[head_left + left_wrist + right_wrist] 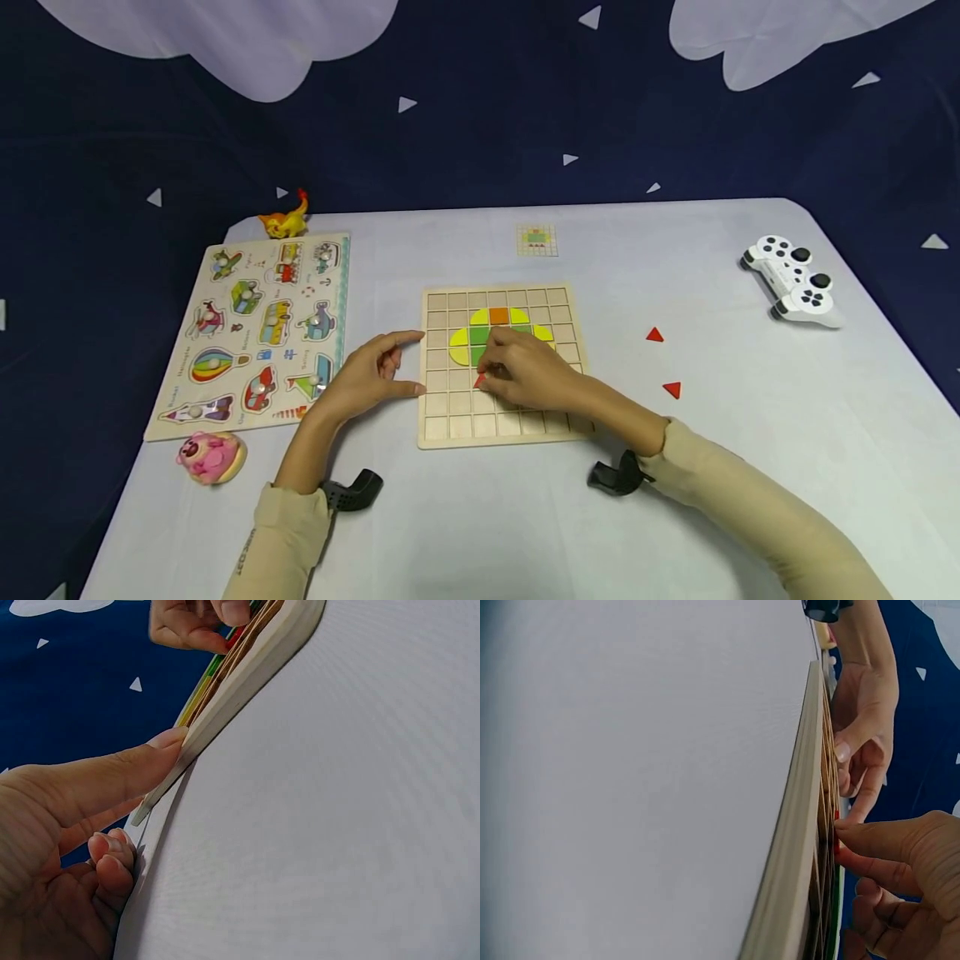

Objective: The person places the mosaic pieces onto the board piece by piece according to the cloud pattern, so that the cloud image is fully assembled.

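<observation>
A wooden grid board [447,427] lies on the table. Yellow rounded tiles [458,347], an orange square tile [498,316] and green square tiles [478,335] form a shape in its cells, partly hidden by my right hand [534,369]. That hand pinches a red triangle tile [478,381] between thumb and index finger, low over the cells just below the green tiles. My left hand [367,375] touches the board's left edge with its extended thumb and index fingertip, the other fingers curled under. Two more red triangles, an upper one [655,335] and a lower one [672,390], lie right of the board.
A small pattern card [536,239] lies behind the board. On the left are a picture peg puzzle [176,421], a yellow-orange figurine [285,223] and a pink bear toy [210,457]. A white game controller [793,281] rests at the far right.
</observation>
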The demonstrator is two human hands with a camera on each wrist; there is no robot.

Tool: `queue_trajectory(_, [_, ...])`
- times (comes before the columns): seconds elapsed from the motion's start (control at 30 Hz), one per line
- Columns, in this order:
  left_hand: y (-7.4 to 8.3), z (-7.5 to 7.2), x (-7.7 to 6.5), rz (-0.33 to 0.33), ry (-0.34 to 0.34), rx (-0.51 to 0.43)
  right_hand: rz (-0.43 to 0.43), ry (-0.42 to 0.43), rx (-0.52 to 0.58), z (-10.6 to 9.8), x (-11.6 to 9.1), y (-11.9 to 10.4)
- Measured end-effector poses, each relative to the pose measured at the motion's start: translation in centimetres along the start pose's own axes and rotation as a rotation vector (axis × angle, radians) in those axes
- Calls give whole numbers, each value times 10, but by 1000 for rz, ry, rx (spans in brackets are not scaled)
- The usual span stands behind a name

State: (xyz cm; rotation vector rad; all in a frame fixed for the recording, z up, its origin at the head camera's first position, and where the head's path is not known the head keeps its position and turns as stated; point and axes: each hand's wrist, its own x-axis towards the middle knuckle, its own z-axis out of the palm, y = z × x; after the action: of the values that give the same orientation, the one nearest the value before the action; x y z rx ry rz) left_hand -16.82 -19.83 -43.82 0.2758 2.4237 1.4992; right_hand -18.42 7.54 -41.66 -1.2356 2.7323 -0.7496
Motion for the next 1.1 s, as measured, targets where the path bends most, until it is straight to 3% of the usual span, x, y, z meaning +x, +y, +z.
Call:
queue_trajectory(0.1, [0, 0, 0, -2, 2, 1, 20, -23, 40, -1, -1, 0])
queue_trajectory(0.33, [0, 0, 0, -1, -3, -7, -15, -28, -12, -1, -2, -1])
queue_trajectory(0.67, [2, 1, -1, 0, -3, -4, -1, -32, -26, -5, -6, -1])
queue_trajectory(1.1, [2, 1, -2, 6, 0, 23, 65, 29, -24, -37, -53, 24])
